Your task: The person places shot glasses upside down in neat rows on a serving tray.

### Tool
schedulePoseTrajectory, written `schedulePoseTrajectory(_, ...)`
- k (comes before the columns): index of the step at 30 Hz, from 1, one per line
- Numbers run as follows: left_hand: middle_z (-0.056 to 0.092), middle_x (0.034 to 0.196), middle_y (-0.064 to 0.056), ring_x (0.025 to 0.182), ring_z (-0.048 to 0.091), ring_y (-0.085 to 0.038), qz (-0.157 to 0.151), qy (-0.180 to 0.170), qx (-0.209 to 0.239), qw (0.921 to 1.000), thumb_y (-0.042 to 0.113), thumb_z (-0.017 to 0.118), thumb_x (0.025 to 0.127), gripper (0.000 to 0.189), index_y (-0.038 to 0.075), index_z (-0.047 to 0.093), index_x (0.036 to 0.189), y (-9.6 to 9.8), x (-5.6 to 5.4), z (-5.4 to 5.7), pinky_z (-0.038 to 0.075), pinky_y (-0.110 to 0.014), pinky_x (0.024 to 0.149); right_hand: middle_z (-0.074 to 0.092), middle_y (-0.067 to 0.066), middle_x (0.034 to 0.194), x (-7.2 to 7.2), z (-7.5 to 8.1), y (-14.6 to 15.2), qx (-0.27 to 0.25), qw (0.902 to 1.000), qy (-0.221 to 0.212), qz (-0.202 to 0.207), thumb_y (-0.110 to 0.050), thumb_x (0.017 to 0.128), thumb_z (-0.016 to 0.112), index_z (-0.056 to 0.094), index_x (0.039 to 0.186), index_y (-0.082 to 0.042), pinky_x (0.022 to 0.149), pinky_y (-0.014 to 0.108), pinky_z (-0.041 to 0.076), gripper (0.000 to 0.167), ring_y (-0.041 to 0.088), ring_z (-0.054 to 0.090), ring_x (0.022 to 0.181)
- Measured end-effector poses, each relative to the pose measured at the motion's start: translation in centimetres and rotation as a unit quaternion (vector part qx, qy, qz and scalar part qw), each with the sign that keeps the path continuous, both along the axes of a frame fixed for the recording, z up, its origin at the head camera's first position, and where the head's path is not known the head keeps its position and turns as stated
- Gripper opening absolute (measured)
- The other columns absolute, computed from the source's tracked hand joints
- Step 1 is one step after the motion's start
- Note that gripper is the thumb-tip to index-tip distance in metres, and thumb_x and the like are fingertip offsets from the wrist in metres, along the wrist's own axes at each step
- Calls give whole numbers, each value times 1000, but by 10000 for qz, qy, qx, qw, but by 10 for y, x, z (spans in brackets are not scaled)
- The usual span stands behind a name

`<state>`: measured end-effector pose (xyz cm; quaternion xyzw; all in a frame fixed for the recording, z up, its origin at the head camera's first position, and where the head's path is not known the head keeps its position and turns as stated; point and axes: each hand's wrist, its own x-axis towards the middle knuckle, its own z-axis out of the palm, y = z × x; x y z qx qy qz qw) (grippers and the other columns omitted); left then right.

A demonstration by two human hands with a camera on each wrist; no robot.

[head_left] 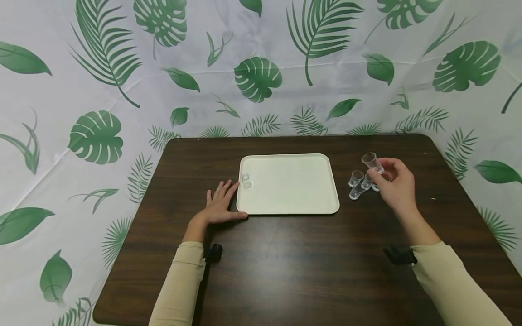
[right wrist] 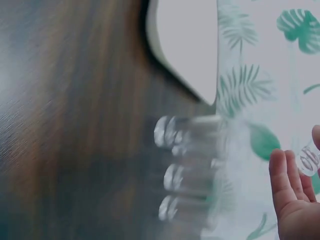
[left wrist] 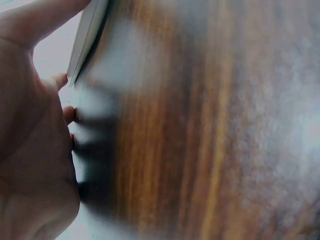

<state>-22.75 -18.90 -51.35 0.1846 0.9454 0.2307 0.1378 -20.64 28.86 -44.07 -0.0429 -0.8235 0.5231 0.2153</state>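
My right hand [head_left: 398, 184] pinches a clear shot glass [head_left: 371, 161] between thumb and fingers, over the right part of the table. Only the heavy base of that glass shows in the right wrist view, at the right edge. Beneath and left of this hand stand several more shot glasses [head_left: 356, 178] in a close cluster, partly hidden by the fingers. My left hand [head_left: 219, 207] rests with spread fingers at the near left corner of a cream tray [head_left: 291, 185], thumb along its front edge. One shot glass [head_left: 245, 178] stands on the tray near its left rim.
The dark wood-grain table [head_left: 285, 271] carries tray and glasses. Behind and beside it hangs a white cloth [head_left: 212, 99] printed with green leaves. A dark wrist device [head_left: 213, 252] sits at the left cuff and another [head_left: 399, 255] at the right.
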Motion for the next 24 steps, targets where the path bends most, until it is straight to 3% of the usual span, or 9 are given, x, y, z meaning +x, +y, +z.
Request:
schedulePoseTrajectory(6, 3, 164, -15, 148, -7, -35, -21, 57, 64, 10000, 71, 65, 78, 110, 23, 9, 160, -2, -1, -3, -8, -69, 107, 61, 11, 103, -16, 10, -25, 770, 9964, -4, 361, -11, 87, 75, 63, 115, 4, 63, 15, 41, 34, 1, 55, 79)
schedulePoseTrajectory(12, -1, 164, -10, 149, -10, -32, -26, -30, -39, 10000, 72, 63, 79, 110, 26, 5, 160, -2, -3, -8, -10, -66, 108, 61, 20, 103, -31, 7, -55, 1301, 9893, -99, 646, -12, 87, 75, 65, 114, 2, 69, 27, 41, 31, 24, 57, 84)
schedulePoseTrajectory(17, 0, 164, -11, 149, -10, -32, -12, -27, 13, 10000, 71, 65, 79, 110, 26, 6, 160, -3, -3, -8, -10, -67, 107, 63, 17, 105, -44, -2, -87, 1478, 9831, -346, 1024, -12, 89, 74, 66, 117, -1, 75, 41, 45, 32, 33, 60, 92)
schedulePoseTrajectory(24, -1, 165, -8, 149, -11, -29, 13, -88, -47, 9999, 75, 63, 77, 111, 30, 5, 159, -3, -6, -11, -11, -65, 108, 64, 14, 118, -57, -15, -136, 1532, 9746, -671, 1492, -14, 88, 73, 67, 120, -3, 79, 42, 49, 34, 30, 63, 95)
